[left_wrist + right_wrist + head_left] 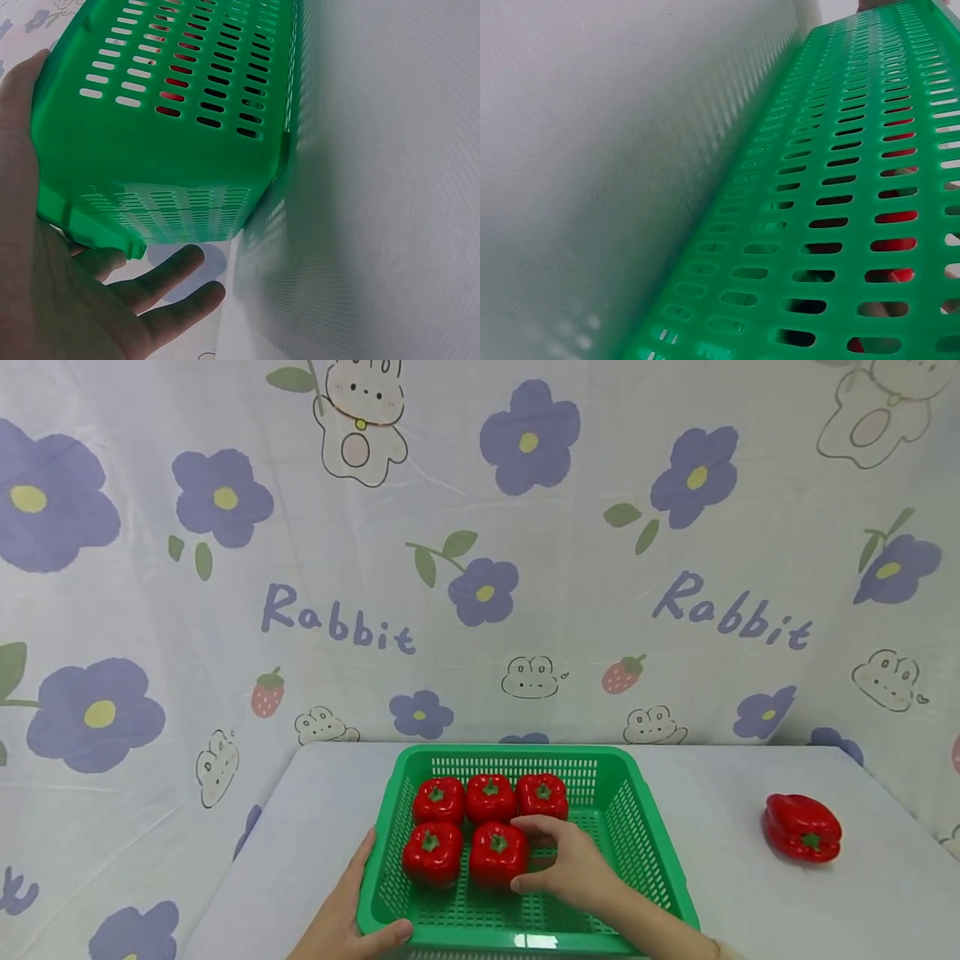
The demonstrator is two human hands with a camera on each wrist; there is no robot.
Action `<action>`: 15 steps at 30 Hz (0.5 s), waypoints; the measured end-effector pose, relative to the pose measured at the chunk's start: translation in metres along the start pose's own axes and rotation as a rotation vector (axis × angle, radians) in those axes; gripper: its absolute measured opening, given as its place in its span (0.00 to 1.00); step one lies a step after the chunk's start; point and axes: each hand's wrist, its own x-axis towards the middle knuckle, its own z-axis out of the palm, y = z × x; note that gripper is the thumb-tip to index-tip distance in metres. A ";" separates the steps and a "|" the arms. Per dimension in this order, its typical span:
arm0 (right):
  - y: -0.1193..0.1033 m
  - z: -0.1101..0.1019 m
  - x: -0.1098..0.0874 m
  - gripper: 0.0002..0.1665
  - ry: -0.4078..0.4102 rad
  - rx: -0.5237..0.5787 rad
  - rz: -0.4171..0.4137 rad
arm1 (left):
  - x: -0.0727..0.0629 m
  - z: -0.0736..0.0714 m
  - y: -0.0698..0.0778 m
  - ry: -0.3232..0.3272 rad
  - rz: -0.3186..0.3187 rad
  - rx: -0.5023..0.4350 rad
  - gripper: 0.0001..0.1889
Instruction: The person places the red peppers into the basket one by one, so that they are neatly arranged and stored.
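Note:
A green perforated plastic basket (660,852) stands on the white table, holding several glossy red bell peppers with green stems. Three make up the back row and two the front row. My right hand (573,868) reaches inside the basket, its thumb and fingers around the right side of the right front bell pepper (497,857). At the basket's near left corner, my left hand (348,906) grips the rim, thumb over the front edge and fingers along the left side. Some fingertips of the left hand (82,300) extend past the basket in the left wrist view.
Another red bell pepper (802,828) lies on its side on the table (738,902), to the right of the basket. Behind the table hangs a white cloth (585,610) printed with purple flowers and rabbits. Basket slots fill much of the right wrist view.

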 end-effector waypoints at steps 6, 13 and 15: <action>0.002 -0.001 0.000 0.38 -0.007 -0.033 -0.016 | 0.000 0.001 0.000 -0.020 -0.011 -0.024 0.55; 0.002 -0.001 0.001 0.39 -0.025 -0.072 -0.022 | 0.001 0.000 0.002 -0.053 -0.010 -0.070 0.53; 0.002 -0.001 0.001 0.39 -0.026 -0.081 -0.021 | 0.001 0.000 0.002 -0.059 -0.010 -0.083 0.53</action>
